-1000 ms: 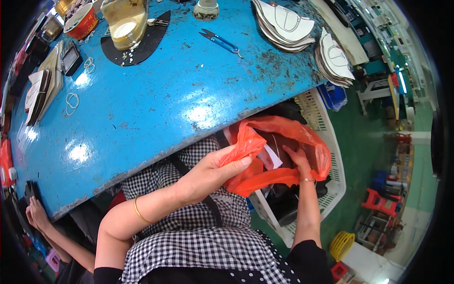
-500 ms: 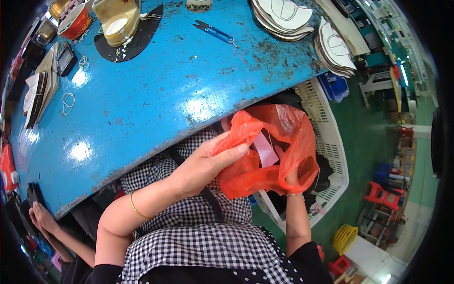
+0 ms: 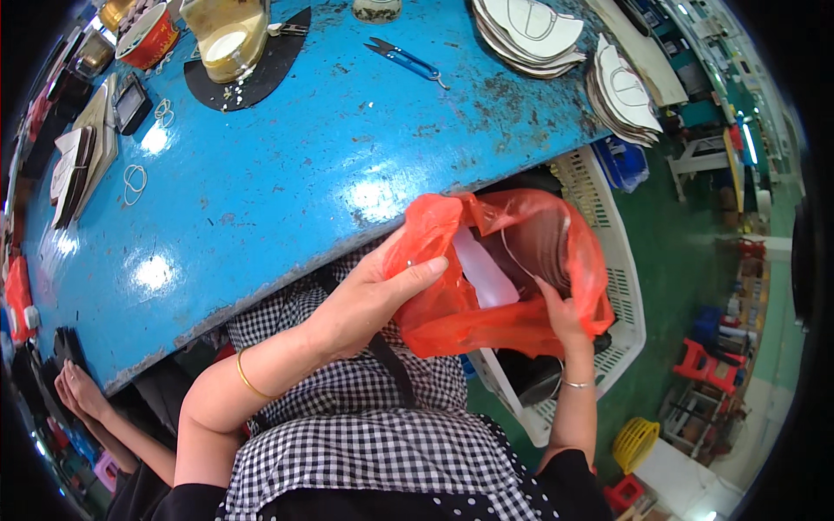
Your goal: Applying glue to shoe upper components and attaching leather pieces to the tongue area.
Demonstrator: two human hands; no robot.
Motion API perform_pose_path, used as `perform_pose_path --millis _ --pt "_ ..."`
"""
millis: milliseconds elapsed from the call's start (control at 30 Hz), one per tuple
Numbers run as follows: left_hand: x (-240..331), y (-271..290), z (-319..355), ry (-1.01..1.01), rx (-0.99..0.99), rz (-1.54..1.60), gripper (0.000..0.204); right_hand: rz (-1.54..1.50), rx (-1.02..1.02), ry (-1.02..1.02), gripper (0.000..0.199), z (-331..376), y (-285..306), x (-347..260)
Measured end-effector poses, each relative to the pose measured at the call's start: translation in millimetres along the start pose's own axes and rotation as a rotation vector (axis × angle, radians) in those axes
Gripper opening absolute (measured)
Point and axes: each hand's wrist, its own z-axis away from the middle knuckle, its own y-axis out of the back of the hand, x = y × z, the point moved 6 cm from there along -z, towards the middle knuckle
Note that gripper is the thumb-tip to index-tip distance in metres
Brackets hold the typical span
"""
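Observation:
A thin red plastic bag (image 3: 452, 326) hangs with its mouth wide at the table's front edge. My left hand (image 3: 369, 300) is closed on its left rim, thumb over the gathered plastic. Inside the bag, my right hand (image 3: 566, 323) grips the lower end of a bundle of thin dark brown pieces (image 3: 547, 243), with a light band round it. Some of its fingers are hidden behind the bundle. A pale pink strip (image 3: 486, 273) lies in the bag, left of the bundle.
A white plastic crate (image 3: 621, 286) with dark items stands below the bag. On the blue table (image 3: 287, 174) lie thread snips (image 3: 404, 61), white-topped stacks of cut pieces (image 3: 530, 35), a glue container (image 3: 230, 52) and rubber bands (image 3: 134, 184). A co-worker's hands (image 3: 80, 391) are at far left.
My right hand has moved up and right within the bag, and its thumb now shows. The bag's mouth is wider, and the dark brown bundle has come into view.

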Motion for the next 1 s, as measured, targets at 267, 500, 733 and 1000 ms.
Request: perform_pose_path --millis 267,500,733,1000 --pt "48.9 30.9 35.7 -0.067 -0.049 -0.825 0.058 -0.8 0.242 0.089 0.078 10.7 63.8 -77.2" --pt "57.3 20.2 99.4 0.093 -0.179 0.163 0.075 0.134 0.026 1.194 0.02 13.5 23.7 -273.8" --pt "155.8 122.0 161.6 -0.442 0.42 0.002 0.048 -0.15 0.111 1.051 0.016 -4.4 14.9 -281.4" --pt "325.3 366.9 247.9 -1.117 0.876 0.134 0.033 -0.494 -0.204 -0.112 0.01 -10.1 1.2 -98.6"
